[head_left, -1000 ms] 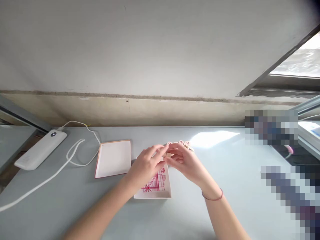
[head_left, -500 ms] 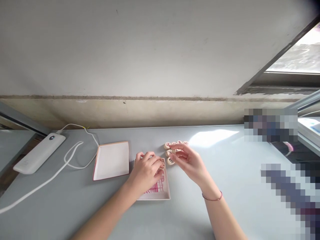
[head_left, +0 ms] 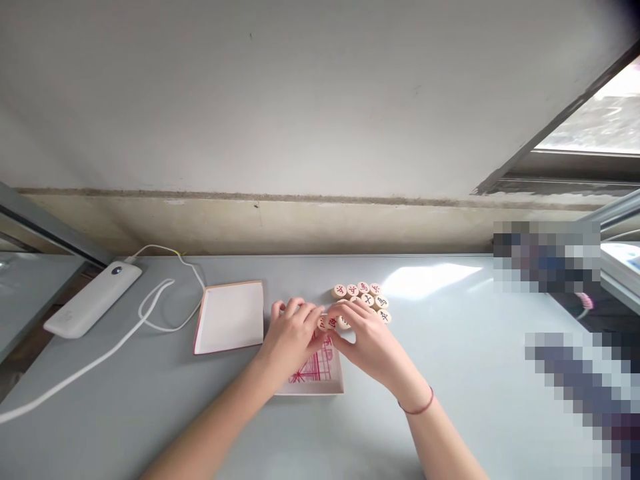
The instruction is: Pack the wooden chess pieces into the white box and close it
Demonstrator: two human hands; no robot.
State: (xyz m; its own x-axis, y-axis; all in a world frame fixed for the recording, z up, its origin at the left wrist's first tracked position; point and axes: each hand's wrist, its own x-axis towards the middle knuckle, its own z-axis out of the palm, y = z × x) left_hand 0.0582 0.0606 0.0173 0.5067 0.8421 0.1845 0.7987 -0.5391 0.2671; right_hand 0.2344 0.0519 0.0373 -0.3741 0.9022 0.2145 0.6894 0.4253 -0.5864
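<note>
Round wooden Chinese chess pieces (head_left: pixel 363 288) with red or black characters stand in close rows on the desk. My left hand (head_left: pixel 293 333) is over the shallow white box (head_left: pixel 336 387), its fingers curled around a Chinese chess piece (head_left: pixel 321 323) at the box's far right side. Right beside it, my right hand (head_left: pixel 367 340) pinches another piece with a red character (head_left: pixel 332 322) between thumb and fingers. The two pieces look side by side. Red printed lines show on the sheet inside the box. My right hand covers part of the rows behind it.
The box lid (head_left: pixel 229 319) lies inside up to the left of the box. A white power bank (head_left: pixel 93 300) with a white cable (head_left: pixel 90 365) is at the far left. A wall (head_left: pixel 320 227) rises behind the desk. Blurred-out items lie at the right edge.
My right hand came away from the box toward the rows, then moved back left to meet my left hand. My left hand lowered toward the box and holds a piece there.
</note>
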